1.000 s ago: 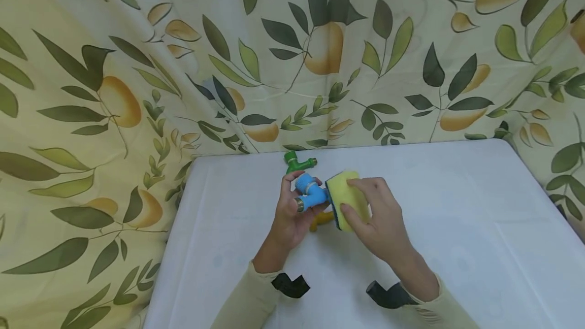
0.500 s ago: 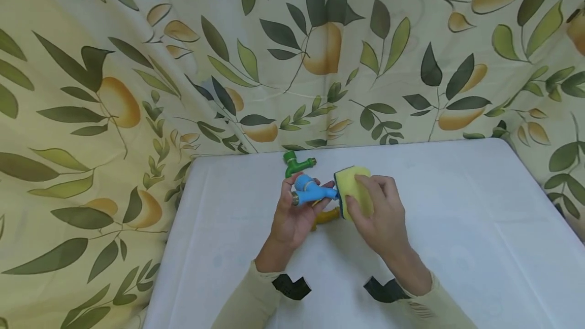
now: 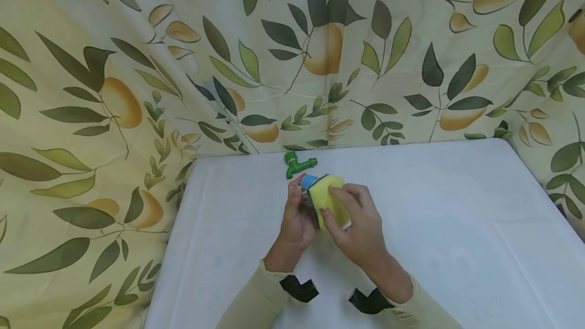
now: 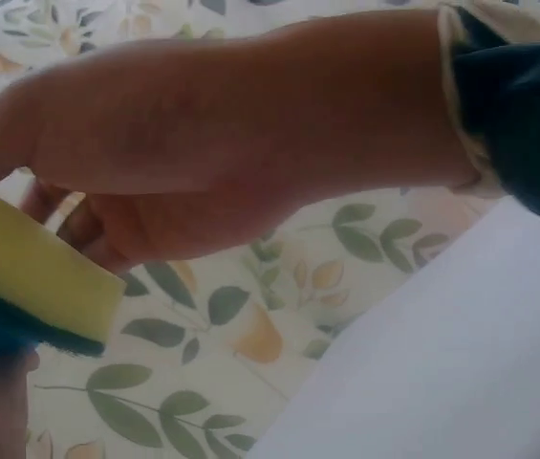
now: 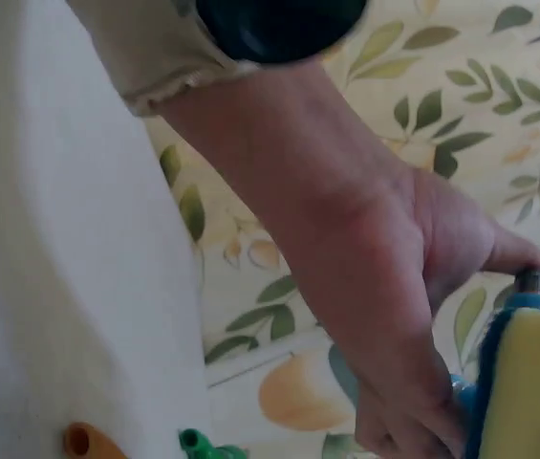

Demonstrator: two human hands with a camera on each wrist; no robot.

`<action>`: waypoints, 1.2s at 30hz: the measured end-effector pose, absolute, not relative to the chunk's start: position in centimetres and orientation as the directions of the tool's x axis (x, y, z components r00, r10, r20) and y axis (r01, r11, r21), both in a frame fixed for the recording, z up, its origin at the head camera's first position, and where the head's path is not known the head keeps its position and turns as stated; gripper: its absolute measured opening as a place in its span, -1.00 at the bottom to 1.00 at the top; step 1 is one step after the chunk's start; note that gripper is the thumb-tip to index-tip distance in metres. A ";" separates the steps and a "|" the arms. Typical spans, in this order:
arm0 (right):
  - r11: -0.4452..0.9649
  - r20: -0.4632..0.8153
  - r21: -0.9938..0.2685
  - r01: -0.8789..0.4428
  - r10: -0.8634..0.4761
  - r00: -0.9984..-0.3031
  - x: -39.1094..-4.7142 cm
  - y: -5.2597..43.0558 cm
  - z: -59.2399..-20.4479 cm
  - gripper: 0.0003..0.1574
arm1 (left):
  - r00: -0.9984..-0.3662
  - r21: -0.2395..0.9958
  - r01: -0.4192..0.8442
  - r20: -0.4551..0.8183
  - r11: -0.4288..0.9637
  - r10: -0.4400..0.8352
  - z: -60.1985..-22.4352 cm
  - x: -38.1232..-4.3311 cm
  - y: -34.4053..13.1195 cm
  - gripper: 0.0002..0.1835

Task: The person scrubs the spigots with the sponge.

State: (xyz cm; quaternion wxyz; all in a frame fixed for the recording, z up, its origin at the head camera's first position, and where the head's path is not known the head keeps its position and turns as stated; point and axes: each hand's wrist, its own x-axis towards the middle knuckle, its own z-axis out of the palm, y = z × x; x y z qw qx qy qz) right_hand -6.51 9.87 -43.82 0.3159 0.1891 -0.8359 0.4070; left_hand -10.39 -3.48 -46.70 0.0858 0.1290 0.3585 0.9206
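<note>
My left hand (image 3: 296, 217) holds a blue water tap (image 3: 309, 181) with a metal threaded end. In the right wrist view, its thumb lies against the metal end of the tap (image 5: 528, 298). My right hand (image 3: 363, 230) pinches a yellow sponge (image 3: 330, 198) with a dark scouring side. That dark side is turned to the tap and covers most of it in the head view. In the left wrist view, the sponge (image 4: 45, 263) shows its yellow edge, with a bit of blue below it.
A green tap (image 3: 299, 164) lies near the back edge of the white table (image 3: 439, 202). An orange-yellow tap (image 5: 93, 442) shows at the bottom of the right wrist view; the hands hide it in the head view. A leaf-patterned curtain (image 3: 283, 100) hangs behind.
The sponge first moved right to the tap's end, then left over its body. The blue tap now shows only at its top and metal end. The yellow tap is now hidden.
</note>
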 end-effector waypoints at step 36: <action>0.589 0.713 -0.461 -0.664 -0.199 -0.672 -6.5 11.0 -43.4 -0.55 | -0.920 0.658 -0.074 0.245 -0.749 0.306 -46.7 -10.3 -4.4 -0.27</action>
